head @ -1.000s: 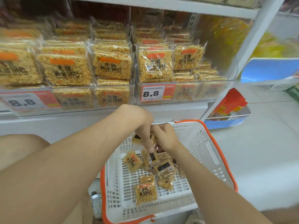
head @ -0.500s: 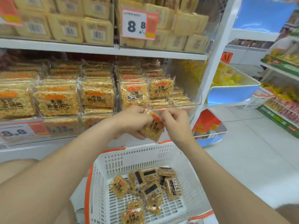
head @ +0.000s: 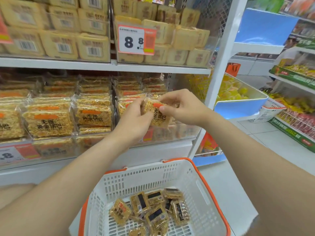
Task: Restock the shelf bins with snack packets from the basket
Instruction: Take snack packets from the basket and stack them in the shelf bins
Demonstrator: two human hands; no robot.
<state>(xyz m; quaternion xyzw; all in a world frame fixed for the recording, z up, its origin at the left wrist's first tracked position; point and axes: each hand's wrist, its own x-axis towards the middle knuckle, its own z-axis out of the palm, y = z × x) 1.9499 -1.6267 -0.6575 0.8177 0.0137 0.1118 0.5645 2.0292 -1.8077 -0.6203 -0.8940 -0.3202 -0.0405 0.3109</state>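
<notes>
Head view: two hands, one snack packet [head: 158, 116].
Both left hand [head: 134, 120] and right hand [head: 184, 108] pinch it; basket [head: 136, 181] below holds roughly eight more.

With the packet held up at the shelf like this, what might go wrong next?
1. Both the left hand and the right hand pinch the snack packet only at its edges, so it may slip and drop toward the basket or floor.
2. The clear bin behind it already holds many packets; pushing this one in might dislodge them.
</notes>
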